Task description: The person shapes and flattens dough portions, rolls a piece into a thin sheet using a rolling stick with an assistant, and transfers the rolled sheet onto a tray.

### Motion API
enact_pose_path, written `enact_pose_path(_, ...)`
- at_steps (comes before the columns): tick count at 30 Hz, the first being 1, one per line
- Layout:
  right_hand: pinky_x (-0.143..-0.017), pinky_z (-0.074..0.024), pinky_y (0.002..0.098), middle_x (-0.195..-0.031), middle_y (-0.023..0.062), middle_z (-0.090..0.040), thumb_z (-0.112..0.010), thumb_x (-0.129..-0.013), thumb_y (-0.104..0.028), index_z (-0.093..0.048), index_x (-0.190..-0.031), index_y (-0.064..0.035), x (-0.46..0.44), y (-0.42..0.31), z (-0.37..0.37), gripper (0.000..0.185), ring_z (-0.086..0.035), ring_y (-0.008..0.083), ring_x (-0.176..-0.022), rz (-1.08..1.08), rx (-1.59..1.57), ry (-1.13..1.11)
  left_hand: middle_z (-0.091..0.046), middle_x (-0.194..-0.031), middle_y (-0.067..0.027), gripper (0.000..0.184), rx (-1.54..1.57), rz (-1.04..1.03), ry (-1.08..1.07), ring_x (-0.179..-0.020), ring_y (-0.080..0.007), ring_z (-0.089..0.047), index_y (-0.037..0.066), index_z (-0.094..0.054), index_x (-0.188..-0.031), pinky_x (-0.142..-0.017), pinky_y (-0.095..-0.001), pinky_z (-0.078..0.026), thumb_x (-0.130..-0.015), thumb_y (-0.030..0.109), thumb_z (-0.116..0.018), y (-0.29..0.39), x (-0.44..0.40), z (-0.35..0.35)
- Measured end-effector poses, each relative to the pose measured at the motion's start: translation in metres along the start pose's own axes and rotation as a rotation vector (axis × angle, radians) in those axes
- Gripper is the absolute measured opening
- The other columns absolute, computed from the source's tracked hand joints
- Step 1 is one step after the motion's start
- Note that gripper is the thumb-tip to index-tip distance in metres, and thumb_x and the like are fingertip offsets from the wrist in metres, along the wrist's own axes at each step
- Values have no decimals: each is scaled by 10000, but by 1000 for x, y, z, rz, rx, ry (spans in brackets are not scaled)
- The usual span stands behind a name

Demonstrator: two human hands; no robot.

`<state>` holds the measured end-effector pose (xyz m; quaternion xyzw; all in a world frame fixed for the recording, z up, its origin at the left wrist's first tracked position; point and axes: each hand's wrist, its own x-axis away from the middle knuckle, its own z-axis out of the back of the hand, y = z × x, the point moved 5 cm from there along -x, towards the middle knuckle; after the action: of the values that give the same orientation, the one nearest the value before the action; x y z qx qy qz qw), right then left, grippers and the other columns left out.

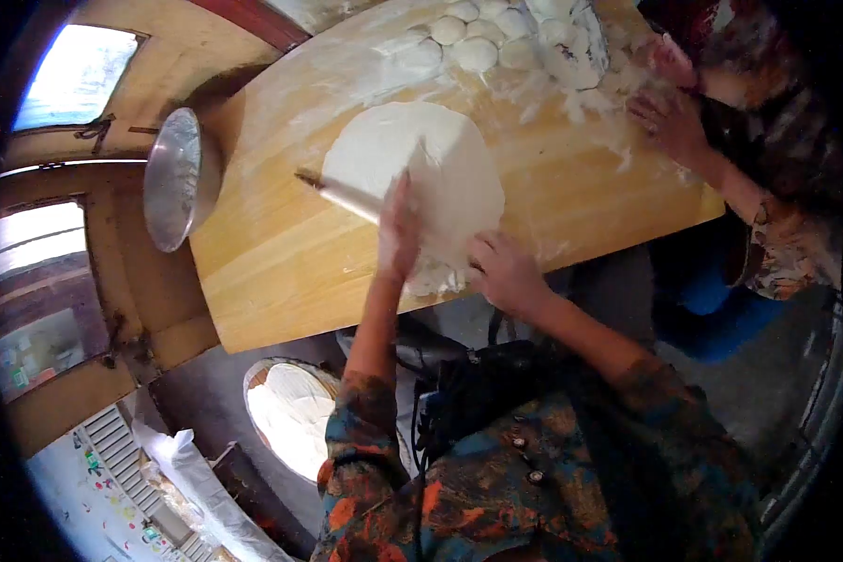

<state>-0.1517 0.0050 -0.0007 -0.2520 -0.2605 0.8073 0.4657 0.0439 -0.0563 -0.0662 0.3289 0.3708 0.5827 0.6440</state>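
Note:
A large thin sheet of dough (375,140) lies on the floured wooden table (281,272). A rolling pin (347,199) rests across its left part, its dark tip pointing left. My left hand (400,225) is on the pin's right end, over the dough, somewhat blurred; whether its fingers close round the pin is hard to make out. At the dough's lower right edge is my right hand (504,270), its fingers bent in at the dough, with what they grip hidden.
Several small dough rounds (478,54) lie at the table's far side. Another person's hand (670,122) rests on the table at the right. A metal bowl (173,178) stands tilted at the left. Below the table is a round tray (253,375) with white dough.

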Motion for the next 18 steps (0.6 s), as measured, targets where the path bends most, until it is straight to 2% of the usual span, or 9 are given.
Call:
enact_pose_path(3, -815, -472, 419, -1053, 161, -571, -632, -813, -202, -546, -1169, -29, -25, 2, -22, 405, -555, 336, -971, 101, 194, 50, -549, -1299, -140, 405, 436, 265, 108, -1263, -289, -460, 24, -530, -1269, -1097, -397, -284, -868, 76, -545, 30, -44, 19)
enact_pose_path(6, -813, -467, 423, -1008, 149, -564, -588, -816, -158, -556, -1148, -33, -35, 9, -43, 357, -547, 323, -943, 123, 270, 107, -597, -1198, -104, 301, -452, -113, -129, -1219, -287, -489, 69, -605, -1152, -1091, -445, -265, -856, 99, -556, 10, -34, 41)
enact_pose_path(7, -800, -469, 427, -1003, 141, -563, -572, -816, -152, -554, -1140, -40, -37, 11, -46, 343, -547, 313, -945, 129, 243, 81, -602, -1154, -91, 226, -521, -174, -117, -1196, -288, -499, 103, -640, -1062, -1086, -476, -244, -850, 125, -563, 17, -24, 46)
enact_pose_path(11, -775, -477, 426, -935, 130, -559, -567, -788, -128, -569, -1115, -45, -40, 1, -63, 338, -553, 306, -895, 147, 183, -4, -606, -1146, -85, 247, -545, -193, 5, -1183, -284, -507, 110, -629, -1071, -1064, -481, -281, -831, 104, -570, 11, 15, 80)
enact_pose_path(14, -771, -483, 424, -904, 135, -562, -566, -780, -119, -597, -1073, -41, -39, -28, -68, 305, -565, 320, -875, 280, 187, 5, -609, -1114, -84, 271, -617, -242, 47, -1149, -282, -522, 112, -625, -1069, -1029, -482, -323, -805, 81, -575, 5, 45, 103)
enact_pose_path(18, -797, -478, 428, -941, 140, -573, -578, -773, -140, -604, -1070, -35, -10, -26, -72, 316, -566, 324, -916, 325, 103, -79, -612, -1072, -89, 282, -751, -234, 4, -1078, -282, -549, 115, -630, -1060, -956, -470, -373, -780, 96, -609, -4, 91, 97)
